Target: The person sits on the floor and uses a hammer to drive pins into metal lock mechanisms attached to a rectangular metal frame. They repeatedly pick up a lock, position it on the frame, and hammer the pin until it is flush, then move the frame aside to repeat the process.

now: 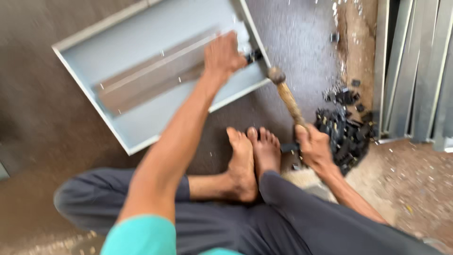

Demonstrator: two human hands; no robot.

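Person seated cross-legged on the floor [47,85], bare feet [252,160] forward, view blurred by motion.

Left hand [222,56] pressed down on the near corner of a shallow grey sheet-metal tray [141,127], fingers curled around a small black clip [255,55] at the rim. Right hand [314,147] closed round the wooden handle of a hammer [287,97]; its head is raised just beside the tray's corner, close to the clip.

Judgement on doing this well: keep the left fingertips clear of the strike line, since the hammer head sits very near them; hold the tray flat so the rim does not bounce; short, square taps would suit a small fitting better than a full swing.

A pile of black clips [344,132] lies on the floor just beyond the right hand, a few scattered further off. A folded metal strip [155,75] runs lengthwise inside the tray.

Floor is dark, worn concrete, speckled with pale flecks and debris. More grey metal panels [415,71] lean upright at the right edge.
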